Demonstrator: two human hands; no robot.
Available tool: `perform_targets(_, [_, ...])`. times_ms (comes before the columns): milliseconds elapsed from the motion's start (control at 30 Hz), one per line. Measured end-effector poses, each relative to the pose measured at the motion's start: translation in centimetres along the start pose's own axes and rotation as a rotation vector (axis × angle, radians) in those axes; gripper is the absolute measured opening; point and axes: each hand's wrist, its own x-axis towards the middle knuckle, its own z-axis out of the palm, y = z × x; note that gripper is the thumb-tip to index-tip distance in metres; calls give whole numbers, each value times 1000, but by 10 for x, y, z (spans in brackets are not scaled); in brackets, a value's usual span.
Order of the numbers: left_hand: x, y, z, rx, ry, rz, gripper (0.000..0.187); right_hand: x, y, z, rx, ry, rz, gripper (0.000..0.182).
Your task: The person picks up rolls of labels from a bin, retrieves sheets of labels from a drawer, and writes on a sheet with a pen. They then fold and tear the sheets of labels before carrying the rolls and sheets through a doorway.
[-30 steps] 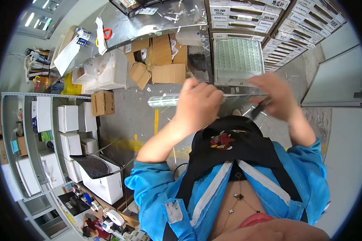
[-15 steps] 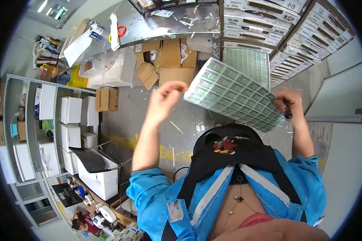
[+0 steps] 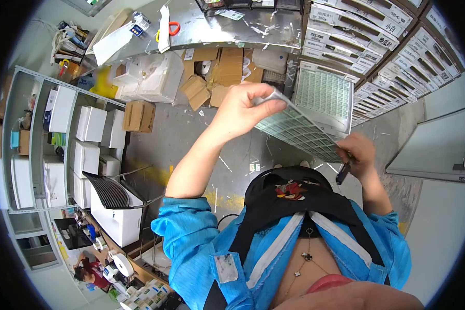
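Note:
A sheet of green printed labels (image 3: 299, 129) hangs in front of my body, tilted and seen at a steep angle. My left hand (image 3: 245, 111) pinches its upper left end between thumb and fingers. The lower right end is held by my right hand (image 3: 357, 155), whose fingers also wrap round a dark pen-like object (image 3: 342, 174). Behind the sheet, more similar green labels (image 3: 323, 95) lie in a pulled-out drawer of the label cabinet (image 3: 346, 36).
Along the back runs a metal bench (image 3: 212, 36) with red scissors (image 3: 174, 28) on it. Cardboard boxes (image 3: 228, 67) lie underneath. White bins fill a shelf rack (image 3: 36, 150) at the left. A black chair (image 3: 108, 191) stands nearby. Another person (image 3: 92, 271) sits at the lower left.
My left hand has moved right and now grips the sheet's end, which it was beside before. The sheet is turned more edge-on, and my right hand has shifted slightly left and down.

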Motion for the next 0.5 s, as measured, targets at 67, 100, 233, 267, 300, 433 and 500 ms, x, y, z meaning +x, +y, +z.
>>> perform_targets(67, [4, 6, 3, 92, -1, 90, 18, 4, -2, -4, -16, -166, -67, 27])
perform_targets(100, [8, 9, 4, 190, 3, 187, 16, 14, -5, -5, -23, -158, -61, 27])
perform_targets(233, [18, 21, 15, 351, -200, 419, 13, 76, -34, -14, 88, 76, -155, 38])
perform_targets(267, [21, 26, 18, 376, -267, 444, 13, 90, -36, -13, 79, 87, -150, 38])
perform_targets(300, [23, 30, 19, 404, -333, 468, 14, 103, -36, -12, 63, 25, -208, 34])
perform_targets(433, [22, 52, 10, 480, -204, 462, 14, 124, -30, -29, 53, -167, -249, 24])
perform_targets(500, [21, 54, 10, 481, -145, 455, 13, 131, -35, -32, 57, -155, -268, 18])
